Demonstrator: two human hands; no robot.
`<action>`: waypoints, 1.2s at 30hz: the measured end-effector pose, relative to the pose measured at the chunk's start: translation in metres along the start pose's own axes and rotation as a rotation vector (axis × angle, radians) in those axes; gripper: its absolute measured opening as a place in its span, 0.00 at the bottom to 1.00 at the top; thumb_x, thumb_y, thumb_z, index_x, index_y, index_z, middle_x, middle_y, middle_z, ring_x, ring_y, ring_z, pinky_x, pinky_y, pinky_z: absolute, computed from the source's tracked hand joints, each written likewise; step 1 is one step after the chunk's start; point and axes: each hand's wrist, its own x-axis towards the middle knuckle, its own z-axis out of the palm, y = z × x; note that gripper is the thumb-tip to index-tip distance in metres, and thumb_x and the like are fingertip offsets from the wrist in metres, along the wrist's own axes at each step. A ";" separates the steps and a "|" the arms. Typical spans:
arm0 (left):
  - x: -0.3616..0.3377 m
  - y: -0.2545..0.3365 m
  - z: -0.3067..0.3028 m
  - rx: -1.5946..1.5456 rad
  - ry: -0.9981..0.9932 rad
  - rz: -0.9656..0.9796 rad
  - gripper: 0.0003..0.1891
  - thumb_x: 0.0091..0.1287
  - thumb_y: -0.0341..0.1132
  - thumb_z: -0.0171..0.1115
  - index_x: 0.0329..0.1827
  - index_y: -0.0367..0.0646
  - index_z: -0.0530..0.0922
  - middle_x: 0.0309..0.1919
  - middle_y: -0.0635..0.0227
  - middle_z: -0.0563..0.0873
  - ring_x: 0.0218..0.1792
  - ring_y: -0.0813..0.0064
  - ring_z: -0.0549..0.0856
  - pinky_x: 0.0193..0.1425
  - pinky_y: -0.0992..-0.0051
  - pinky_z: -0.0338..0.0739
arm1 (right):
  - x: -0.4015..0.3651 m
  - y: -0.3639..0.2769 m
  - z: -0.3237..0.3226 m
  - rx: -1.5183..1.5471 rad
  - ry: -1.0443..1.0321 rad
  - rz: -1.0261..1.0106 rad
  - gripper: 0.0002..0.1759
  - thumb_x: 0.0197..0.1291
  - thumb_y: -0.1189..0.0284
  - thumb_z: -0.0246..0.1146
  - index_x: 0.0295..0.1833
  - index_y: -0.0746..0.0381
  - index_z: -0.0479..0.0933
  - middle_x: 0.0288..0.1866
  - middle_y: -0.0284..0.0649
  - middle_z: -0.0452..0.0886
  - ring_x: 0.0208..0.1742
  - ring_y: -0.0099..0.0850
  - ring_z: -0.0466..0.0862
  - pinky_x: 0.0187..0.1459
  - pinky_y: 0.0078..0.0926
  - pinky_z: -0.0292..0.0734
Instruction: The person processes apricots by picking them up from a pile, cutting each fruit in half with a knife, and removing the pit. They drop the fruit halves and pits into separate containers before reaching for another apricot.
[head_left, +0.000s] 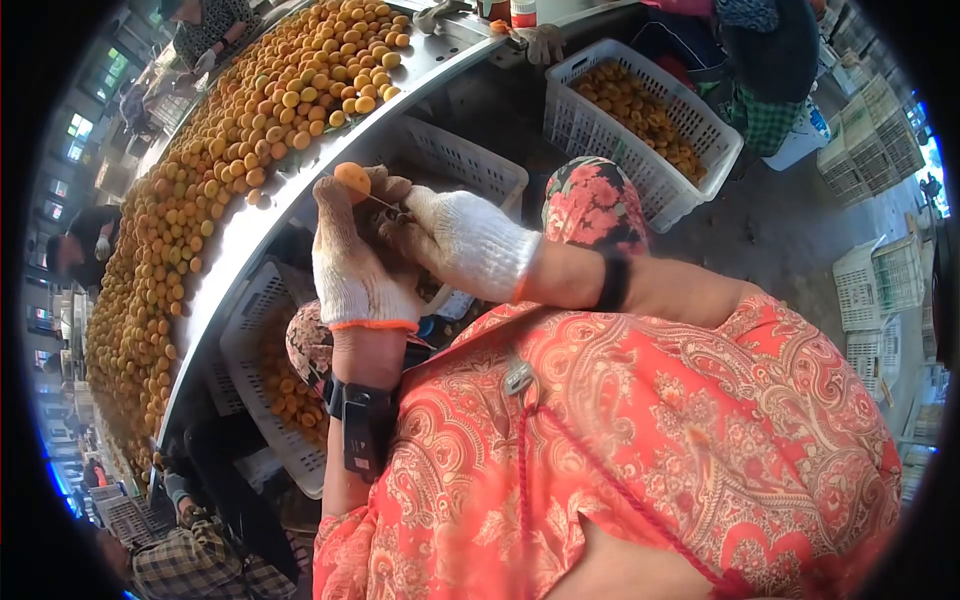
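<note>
Both my hands wear white knitted gloves with brown-stained fingers, close together just past the metal table's edge. My left hand (pixel 350 245) has its fingers closed round an orange apricot (pixel 352 180). Beside it my right hand (pixel 450 230) is closed on a thin metal tool (pixel 385 204), whose tip lies against the fruit. Most of the tool is hidden by the fingers. A large heap of whole apricots (pixel 250 130) covers the metal table (pixel 222 250) beyond my hands.
White crates with apricot pieces stand at the right (pixel 715 180) and lower left (pixel 240 350); another crate (pixel 460 155) sits under the table edge. Co-workers are around the table, one (pixel 200 560) at the lower left. Stacked crates (pixel 870 140) stand far right.
</note>
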 end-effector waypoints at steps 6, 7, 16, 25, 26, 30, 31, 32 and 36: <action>0.012 0.009 -0.022 -0.005 0.053 0.064 0.17 0.75 0.50 0.59 0.48 0.42 0.77 0.41 0.62 0.86 0.41 0.70 0.83 0.44 0.73 0.79 | -0.003 -0.012 -0.010 -0.067 -0.075 0.056 0.14 0.69 0.65 0.62 0.48 0.66 0.75 0.36 0.57 0.83 0.43 0.54 0.86 0.39 0.43 0.80; 0.021 0.014 -0.040 0.020 0.039 0.074 0.16 0.76 0.48 0.59 0.48 0.42 0.78 0.41 0.64 0.86 0.40 0.72 0.83 0.42 0.75 0.79 | -0.004 -0.018 -0.014 -0.024 -0.036 0.054 0.14 0.70 0.64 0.63 0.45 0.66 0.74 0.34 0.55 0.83 0.40 0.52 0.86 0.38 0.41 0.79; -0.007 -0.011 0.006 0.526 -0.199 0.410 0.23 0.71 0.25 0.56 0.70 0.36 0.70 0.61 0.64 0.80 0.58 0.73 0.81 0.57 0.78 0.77 | 0.019 -0.025 -0.027 0.240 0.198 0.239 0.28 0.63 0.51 0.67 0.47 0.68 0.75 0.35 0.51 0.84 0.39 0.41 0.86 0.42 0.37 0.79; -0.013 -0.011 0.012 0.642 -0.163 0.405 0.21 0.69 0.31 0.59 0.64 0.36 0.76 0.34 0.76 0.83 0.17 0.93 0.65 0.18 0.87 0.54 | 0.020 -0.021 -0.032 0.341 0.177 0.049 0.21 0.65 0.58 0.68 0.43 0.67 0.77 0.35 0.47 0.84 0.40 0.27 0.83 0.42 0.32 0.78; -0.018 -0.006 0.020 0.509 -0.089 0.249 0.17 0.71 0.34 0.58 0.60 0.38 0.79 0.26 0.79 0.79 0.16 0.92 0.67 0.19 0.87 0.56 | 0.022 -0.019 -0.031 0.373 0.150 0.064 0.20 0.66 0.59 0.66 0.43 0.68 0.77 0.34 0.45 0.84 0.40 0.25 0.83 0.42 0.30 0.78; -0.011 0.004 0.021 0.222 -0.067 0.079 0.16 0.72 0.42 0.57 0.54 0.41 0.80 0.19 0.81 0.71 0.15 0.89 0.64 0.18 0.85 0.54 | 0.020 -0.015 -0.023 0.441 0.143 0.034 0.13 0.70 0.67 0.62 0.47 0.67 0.78 0.36 0.34 0.83 0.40 0.19 0.80 0.39 0.23 0.78; -0.008 0.007 0.014 0.145 -0.178 0.013 0.19 0.71 0.44 0.57 0.56 0.39 0.79 0.20 0.80 0.70 0.16 0.87 0.63 0.18 0.83 0.54 | 0.019 -0.015 -0.025 0.513 0.114 0.078 0.12 0.70 0.67 0.63 0.48 0.66 0.78 0.36 0.33 0.83 0.38 0.18 0.79 0.36 0.22 0.77; -0.006 0.008 0.008 0.063 -0.295 -0.050 0.22 0.71 0.46 0.57 0.58 0.38 0.78 0.21 0.79 0.69 0.16 0.86 0.62 0.18 0.82 0.53 | 0.019 -0.018 -0.029 0.579 0.086 0.122 0.11 0.70 0.68 0.63 0.49 0.65 0.78 0.35 0.32 0.82 0.36 0.17 0.79 0.34 0.20 0.77; 0.006 0.007 -0.003 -0.055 -0.423 -0.074 0.26 0.70 0.47 0.56 0.62 0.34 0.74 0.24 0.76 0.67 0.19 0.82 0.61 0.20 0.79 0.54 | 0.019 -0.012 -0.027 0.656 0.191 0.098 0.11 0.67 0.70 0.64 0.46 0.68 0.79 0.32 0.39 0.83 0.32 0.20 0.79 0.35 0.25 0.77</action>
